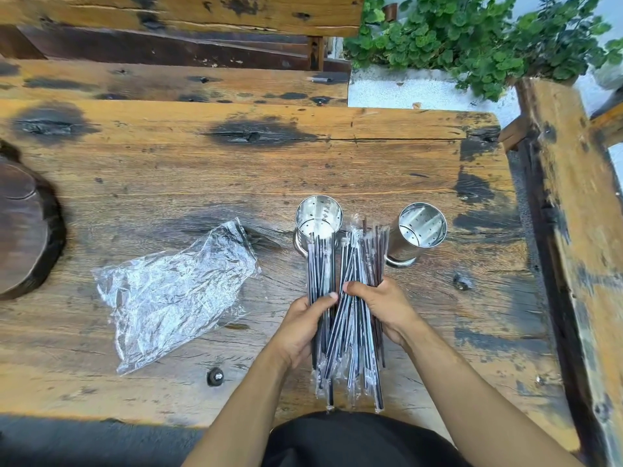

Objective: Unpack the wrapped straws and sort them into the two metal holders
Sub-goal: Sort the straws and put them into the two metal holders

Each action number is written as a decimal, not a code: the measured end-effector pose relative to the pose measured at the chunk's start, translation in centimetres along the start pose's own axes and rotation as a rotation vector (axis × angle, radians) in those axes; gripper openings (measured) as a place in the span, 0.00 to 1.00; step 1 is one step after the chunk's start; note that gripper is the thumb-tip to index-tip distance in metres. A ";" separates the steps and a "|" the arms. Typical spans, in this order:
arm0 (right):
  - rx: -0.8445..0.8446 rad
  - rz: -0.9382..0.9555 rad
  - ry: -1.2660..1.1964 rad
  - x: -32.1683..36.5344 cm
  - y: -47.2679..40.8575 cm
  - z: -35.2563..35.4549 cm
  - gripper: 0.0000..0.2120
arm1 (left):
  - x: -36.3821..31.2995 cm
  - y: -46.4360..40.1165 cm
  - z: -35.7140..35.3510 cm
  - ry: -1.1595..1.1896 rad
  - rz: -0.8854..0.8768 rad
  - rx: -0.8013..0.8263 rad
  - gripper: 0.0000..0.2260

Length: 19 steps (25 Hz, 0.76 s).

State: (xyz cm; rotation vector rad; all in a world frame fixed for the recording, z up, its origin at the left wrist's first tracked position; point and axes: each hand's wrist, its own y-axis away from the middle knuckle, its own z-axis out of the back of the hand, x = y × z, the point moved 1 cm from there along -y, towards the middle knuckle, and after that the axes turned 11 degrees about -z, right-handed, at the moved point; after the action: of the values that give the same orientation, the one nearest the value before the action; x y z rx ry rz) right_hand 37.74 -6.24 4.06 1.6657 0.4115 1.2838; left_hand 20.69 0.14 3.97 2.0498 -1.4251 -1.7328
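Note:
Above the wooden table (202,170) I hold a bundle of dark straws in clear wrappers, split into two bunches. My left hand (305,326) grips the left bunch of straws (320,264), its thumb across the front. My right hand (381,306) grips the larger right bunch of straws (362,254), which fans out at the top. Behind the straws stand two shiny perforated metal holders: the left holder (318,217), partly hidden by straw tips, and the right holder (419,230). No straw shows inside either holder.
A crumpled clear plastic bag (172,291) lies on the table to the left. A dark round wooden slab (23,227) sits at the left edge. A wooden bench (573,197) stands to the right, with green plants (472,38) beyond the table.

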 end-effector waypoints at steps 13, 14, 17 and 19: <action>0.064 0.018 -0.041 0.7 1.0 0.2 0.62 | 0.1 0.1 0.0 0.087 0.011 -0.045 0.28; 0.068 0.008 -0.069 0.6 1.1 0.1 0.63 | 0.2 0.0 -0.1 0.075 0.005 -0.042 0.33; 0.069 0.015 -0.096 0.6 1.1 0.0 0.67 | 0.1 -0.3 -0.5 0.063 -0.009 0.001 0.36; 0.058 0.024 -0.088 0.6 1.3 -0.2 0.69 | 0.0 -0.3 -0.9 0.079 0.000 0.040 0.31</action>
State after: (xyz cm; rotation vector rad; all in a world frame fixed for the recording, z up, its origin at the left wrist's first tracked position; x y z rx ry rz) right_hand 37.46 -6.38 5.44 1.7738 0.3803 1.2207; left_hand 21.59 -0.09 4.04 2.1133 -1.4482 -1.6163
